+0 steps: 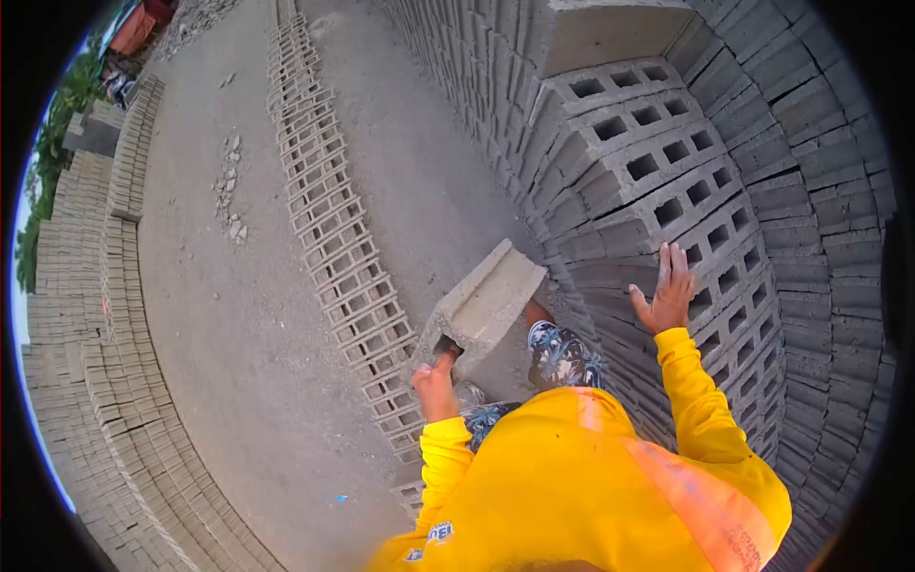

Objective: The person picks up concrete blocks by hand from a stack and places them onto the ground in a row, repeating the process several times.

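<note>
My left hand [437,386] grips a grey hollow concrete block [483,297] by one end, its fingers hooked into a hollow. The block is tilted and held in front of my legs, off to the left of the stack. My right hand [667,294] lies with fingers spread on top of a stack of concrete blocks [658,214], beside the square holes. Its thumb points left, apart from the other fingers. The fingertips inside the held block's hollow are hidden.
A long row of hollow blocks [334,219] runs along the concrete ground. Block stacks [124,381] line the left side, and a taller wall of blocks [810,191] rises at right. Rubble [229,191] lies on the ground between.
</note>
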A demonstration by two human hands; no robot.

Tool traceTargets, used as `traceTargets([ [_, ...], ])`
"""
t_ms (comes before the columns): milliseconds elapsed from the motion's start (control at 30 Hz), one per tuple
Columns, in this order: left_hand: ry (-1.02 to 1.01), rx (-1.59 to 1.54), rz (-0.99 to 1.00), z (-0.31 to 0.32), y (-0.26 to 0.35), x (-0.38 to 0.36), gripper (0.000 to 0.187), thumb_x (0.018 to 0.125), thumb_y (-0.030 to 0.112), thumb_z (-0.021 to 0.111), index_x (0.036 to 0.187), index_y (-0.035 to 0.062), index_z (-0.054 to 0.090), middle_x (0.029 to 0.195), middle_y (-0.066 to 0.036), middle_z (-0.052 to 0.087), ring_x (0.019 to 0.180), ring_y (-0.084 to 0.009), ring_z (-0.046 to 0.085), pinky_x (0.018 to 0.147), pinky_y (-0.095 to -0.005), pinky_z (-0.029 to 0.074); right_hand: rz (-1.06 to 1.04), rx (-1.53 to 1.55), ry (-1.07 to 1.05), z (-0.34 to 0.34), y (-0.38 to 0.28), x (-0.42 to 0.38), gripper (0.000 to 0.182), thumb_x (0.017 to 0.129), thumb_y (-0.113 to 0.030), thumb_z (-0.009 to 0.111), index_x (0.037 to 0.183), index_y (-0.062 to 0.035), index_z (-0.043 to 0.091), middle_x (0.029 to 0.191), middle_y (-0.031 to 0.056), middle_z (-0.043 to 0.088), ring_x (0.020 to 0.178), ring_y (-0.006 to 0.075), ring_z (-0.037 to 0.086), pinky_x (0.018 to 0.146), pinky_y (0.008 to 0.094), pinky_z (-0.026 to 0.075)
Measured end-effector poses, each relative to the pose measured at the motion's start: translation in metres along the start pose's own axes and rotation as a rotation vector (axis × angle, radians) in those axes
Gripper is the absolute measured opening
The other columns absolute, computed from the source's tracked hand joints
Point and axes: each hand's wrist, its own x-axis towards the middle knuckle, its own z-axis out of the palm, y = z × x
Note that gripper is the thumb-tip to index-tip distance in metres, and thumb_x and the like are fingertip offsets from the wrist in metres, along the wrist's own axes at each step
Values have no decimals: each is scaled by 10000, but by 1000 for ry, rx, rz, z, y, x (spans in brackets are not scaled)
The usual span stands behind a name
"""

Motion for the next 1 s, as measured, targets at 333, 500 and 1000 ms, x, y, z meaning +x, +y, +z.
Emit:
traceTargets([
  [333, -265, -44, 52, 211, 337, 28, 148, 734, 108, 742, 714, -5, 649, 726, -6, 577, 632, -124, 494, 605, -289, 391, 202, 441, -57, -52, 19, 68, 713, 740, -267, 735, 1378, -71, 484, 1417, 213, 410, 1320, 405, 372, 1058, 554, 273],
  [500, -472, -83, 75, 297, 423, 35, 275, 791, 72, 713, 1013, -90, 712, 939, -107, 707, 795, -168, 656, 735, -268, 490, 284, 576, 94, -53, 7, 135, 597, 759, -252, 737, 1294, -65, 549, 1369, 196, 458, 1267, 392, 425, 1033, 517, 307],
  [1000, -895, 62, 193, 413, 490, 52, 434, 907, 265, 695, 1229, -16, 620, 1132, -137, 692, 1047, -219, 649, 959, -328, 455, 278, 684, 298, -51, 9, 243, 448, 813, -243, 720, 1203, -58, 599, 1306, 155, 530, 1185, 341, 501, 994, 472, 365],
])
